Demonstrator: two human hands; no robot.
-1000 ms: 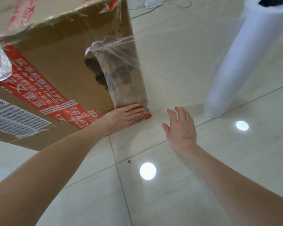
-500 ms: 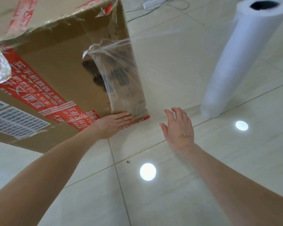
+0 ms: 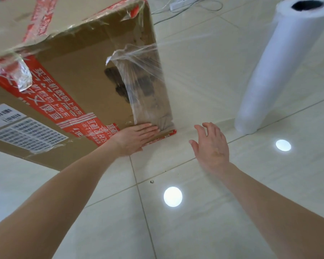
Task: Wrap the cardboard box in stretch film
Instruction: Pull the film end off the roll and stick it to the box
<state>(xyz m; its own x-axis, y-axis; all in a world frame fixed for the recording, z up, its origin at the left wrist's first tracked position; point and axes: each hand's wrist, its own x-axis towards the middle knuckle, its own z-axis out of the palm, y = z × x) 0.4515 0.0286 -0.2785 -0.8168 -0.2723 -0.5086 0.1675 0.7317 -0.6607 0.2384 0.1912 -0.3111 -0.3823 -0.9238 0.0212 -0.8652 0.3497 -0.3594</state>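
- Head view: our left hand (image 3: pixel 135 137) lies flat with fingers straight, pressing the film (image 3: pixel 146 90) tail onto the box (image 3: pixel 73 85). It grips nothing.
- Our right hand (image 3: pixel 211 146) is spread wide and empty, just right of the pressing hand, over the floor (image 3: pixel 194 230). We cannot tell whether it touches the sheet.
- The box stands on the floor, rising above the left palm, its corner just beyond the fingertips.
- From that corner the film runs rightward past the right hand to the roll (image 3: pixel 280 71), which stands upright beyond it.
- We judge the film thin, clingy and easily torn. The wrinkled tail looks weakly stuck and may peel if the press lifts.
- The box looks stiff. Its weight is unknown, and it may slide under pull.
- We advise holding the roll by its body or core, not the sheet.
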